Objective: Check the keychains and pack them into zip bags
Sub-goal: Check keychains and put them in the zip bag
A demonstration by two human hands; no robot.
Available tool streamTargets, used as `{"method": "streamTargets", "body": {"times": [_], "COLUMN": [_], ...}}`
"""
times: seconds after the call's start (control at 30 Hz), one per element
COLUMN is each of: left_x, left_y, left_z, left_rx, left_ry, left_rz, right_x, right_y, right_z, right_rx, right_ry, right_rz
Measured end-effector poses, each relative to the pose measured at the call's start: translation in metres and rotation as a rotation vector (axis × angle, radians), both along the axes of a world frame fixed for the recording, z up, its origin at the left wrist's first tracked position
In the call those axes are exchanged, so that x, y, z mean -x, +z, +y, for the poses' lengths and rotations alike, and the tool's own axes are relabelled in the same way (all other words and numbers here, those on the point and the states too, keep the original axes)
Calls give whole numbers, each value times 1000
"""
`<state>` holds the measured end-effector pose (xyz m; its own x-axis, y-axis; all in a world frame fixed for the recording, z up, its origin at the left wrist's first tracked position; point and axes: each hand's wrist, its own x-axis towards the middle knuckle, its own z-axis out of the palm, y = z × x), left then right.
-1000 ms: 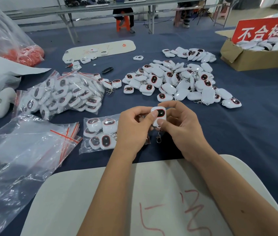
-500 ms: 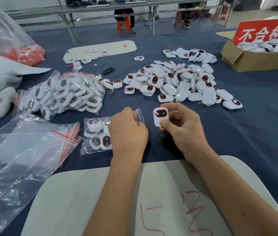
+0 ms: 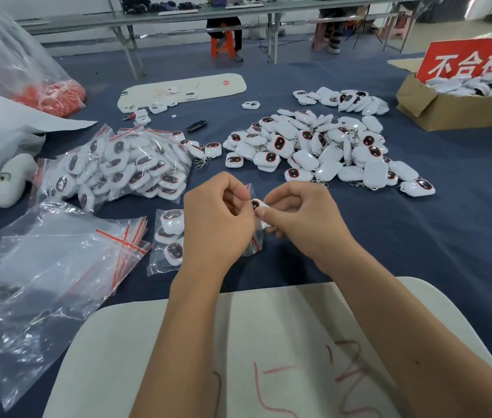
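Sideways, the keychain (image 3: pixel 259 206) pinched in the right hand (image 3: pixel 302 224) points at the zip bag (image 3: pixel 252 236) mouth the left hand (image 3: pixel 217 224) pinches, over a blue-clothed surface (image 3: pixel 419 236).

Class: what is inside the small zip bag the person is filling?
The small zip bag shows three white keychains. The left hand covers its right part, so any others are hidden.

Open blue desk (image 3: pixel 450 236) toward right edge. Blocked toward far edge by loose keychain pile (image 3: pixel 323 146), toward left edge by filled zip bags (image 3: pixel 124 167) and empty zip bags (image 3: pixel 51 267). Cardboard box (image 3: pixel 450 110) at far right corner.
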<state>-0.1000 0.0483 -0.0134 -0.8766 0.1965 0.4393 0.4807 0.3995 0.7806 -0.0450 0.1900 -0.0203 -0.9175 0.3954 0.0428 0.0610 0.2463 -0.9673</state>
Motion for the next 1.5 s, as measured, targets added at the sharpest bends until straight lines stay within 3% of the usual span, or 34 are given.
{"method": "streamTargets", "body": {"times": [0.1,0.23,0.37,0.4,0.47,0.63,0.67,0.73,0.8,0.87,1.0,1.17,1.37,1.5], "left_x": [-3,-1,0,0,0,0,-1,-4,-7,-6,-2,-4,-8,-11], "left_y": [2,4,5,5,4,-5,-8,-14,-18,-21,-22,-21,-12,-13], "left_z": [1,0,-3,-2,1,11,13,21,27,28,26,28,22,26], "left_rx": [-34,-79,-108,-116,-130,-75,-39,11,24,23,-41,-25,-252,-293], "left_ry": [-28,15,62,73,97,93,67,-1,-35,-33,-47,-139,-372,-416], "left_rz": [43,99,119,112,98,38,17,-31,-97,-160,-332,-408,-628,-679], "right_x": [6,3,3,4,7,22,26,37,44,44,34,13,-19,-22], "right_y": [4,9,4,5,7,-4,-6,-7,-5,-5,-8,-7,-16,-16], "right_z": [-9,-18,-15,-13,-11,12,21,39,50,53,47,36,21,14], "right_rx": [95,653,680,608,277,-408,-650,-1015,-1159,-1182,-1143,-1009,-41,189], "right_ry": [48,461,664,662,514,-177,-208,-72,51,68,67,-5,-213,-152], "right_rz": [-1,74,14,-9,-16,191,176,-6,-212,-226,-66,-45,132,175]}}
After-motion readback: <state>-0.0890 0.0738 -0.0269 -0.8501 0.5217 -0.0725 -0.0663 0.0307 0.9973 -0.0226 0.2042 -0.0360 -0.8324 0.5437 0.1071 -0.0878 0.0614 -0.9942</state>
